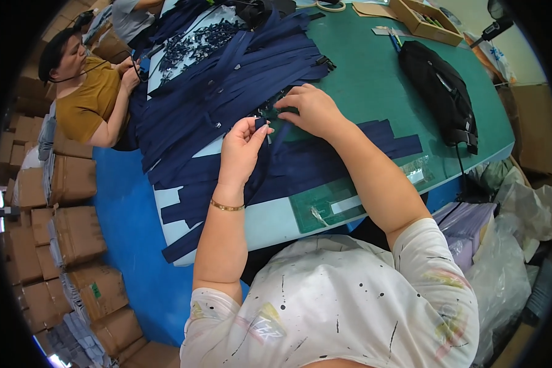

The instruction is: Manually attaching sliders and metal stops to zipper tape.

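My left hand [242,150] pinches the end of a navy zipper strip [261,122] between thumb and forefinger. The rest of that strip appears to hang down beside my wrist. My right hand [313,111] is just to the right, its fingers bent with a gap between thumb and forefinger. Its fingertips hover at a small heap of dark little pieces [268,113], too small to make out fully. Beyond and to the left, many navy zipper strips [227,80] lie in a broad pile. More navy strips [325,153] lie flat under my forearms.
A heap of small navy pieces [196,46] lies at the far left. A black pouch [438,89] and a wooden box [426,21] sit on the green mat [362,80]. At left, a co-worker [92,92] works with both hands. Cardboard boxes [80,233] stand beyond the blue floor.
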A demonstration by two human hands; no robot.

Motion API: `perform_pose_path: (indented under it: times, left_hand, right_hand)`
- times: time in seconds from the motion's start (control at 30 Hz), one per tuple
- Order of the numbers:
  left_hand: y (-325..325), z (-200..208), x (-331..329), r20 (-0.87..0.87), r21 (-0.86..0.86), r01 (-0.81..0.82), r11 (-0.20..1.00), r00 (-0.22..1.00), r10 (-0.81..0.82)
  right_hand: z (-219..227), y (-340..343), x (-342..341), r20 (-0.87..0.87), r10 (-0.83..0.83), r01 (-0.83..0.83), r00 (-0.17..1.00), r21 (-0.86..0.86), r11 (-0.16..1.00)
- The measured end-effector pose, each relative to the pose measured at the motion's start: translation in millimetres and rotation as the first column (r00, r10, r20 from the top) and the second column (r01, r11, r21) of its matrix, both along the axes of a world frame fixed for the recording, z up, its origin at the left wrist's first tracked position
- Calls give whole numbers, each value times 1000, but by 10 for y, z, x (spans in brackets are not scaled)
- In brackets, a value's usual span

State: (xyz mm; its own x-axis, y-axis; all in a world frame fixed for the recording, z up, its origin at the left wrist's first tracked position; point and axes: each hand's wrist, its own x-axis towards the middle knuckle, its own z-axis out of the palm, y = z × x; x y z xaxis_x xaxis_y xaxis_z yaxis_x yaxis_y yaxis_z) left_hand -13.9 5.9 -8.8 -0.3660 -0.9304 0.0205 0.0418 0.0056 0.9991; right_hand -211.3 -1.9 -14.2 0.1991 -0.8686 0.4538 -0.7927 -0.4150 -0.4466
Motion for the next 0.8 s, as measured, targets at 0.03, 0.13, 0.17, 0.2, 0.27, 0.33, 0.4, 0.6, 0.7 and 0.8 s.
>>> perform_pose_path:
  times: [0.03,0.13,0.17,0.2,0.27,0.33,0.4,0.6,0.7,0.8]
  left_hand:
    - [-5,-2,-12,-5,14,-2,1000,1000,3]
    - [19,35,-19,-29,33,-11,999,1000,12]
    - [31,57,-19,-50,39,-13,999,999,15]
    - [35,71,-15,-49,40,-18,999,999,20]
    - [42,101,-4,-48,39,-6,999,999,8]
    - [67,158,-14,-33,33,-8,999,999,9]
    - [82,164,-18,-19,27,-5,1000,1000,6]
    - [107,160,-35,2,-28,-29,999,1000,29]
    - [97,151,-8,28,-18,9,1000,1000,-8]
    - [98,142,-2,62,-34,31,999,998,-29]
  right_hand:
    - [-8,-15,-13,2,-1,1,1000,1,1000]
    - [43,-26,-37,-2,21,-21,1000,53,998]
    - [80,-13,-54,49,-8,4,999,89,996]
    - [132,0,-57,98,-39,26,994,129,991]
    - [251,53,-56,336,-16,-74,942,254,964]
    - [359,112,-52,608,-10,-275,794,374,886]
    - [345,120,-33,634,59,-345,771,339,875]
    - [355,136,-24,690,103,-433,717,325,841]
    - [364,145,-30,678,113,-435,727,327,839]
    - [352,140,-42,668,105,-436,736,350,829]
